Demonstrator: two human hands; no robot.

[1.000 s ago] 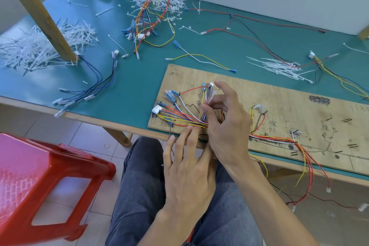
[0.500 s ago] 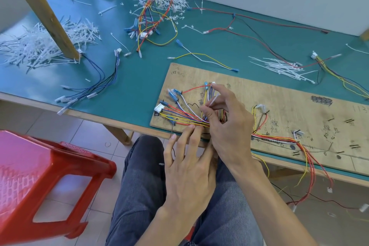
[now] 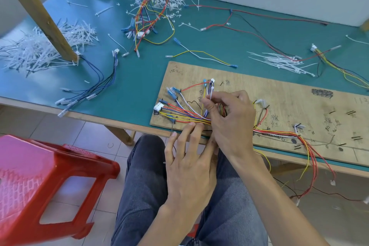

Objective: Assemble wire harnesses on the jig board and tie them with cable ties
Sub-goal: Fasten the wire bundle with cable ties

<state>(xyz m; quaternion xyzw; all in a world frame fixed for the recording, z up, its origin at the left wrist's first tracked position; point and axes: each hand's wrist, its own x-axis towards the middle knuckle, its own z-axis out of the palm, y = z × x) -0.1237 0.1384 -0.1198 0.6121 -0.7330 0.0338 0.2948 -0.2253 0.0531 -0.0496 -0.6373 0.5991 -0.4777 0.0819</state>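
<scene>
The scene is viewed from one head-worn camera, aimed forward and down over the counter [image 3: 139, 78]. The jig board [image 3: 289, 106], left grip [image 3: 189, 164] and right grip [image 3: 229, 118] are caught close at centre, the lap [image 3: 143, 175] below.

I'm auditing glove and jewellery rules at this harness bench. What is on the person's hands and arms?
Nothing is worn on either. The left hand and right hand are bare, with no gloves, rings or watch in view. The forearms are bare as far as the frame shows, with no sleeves visible. The nails look short and unpainted.
</scene>
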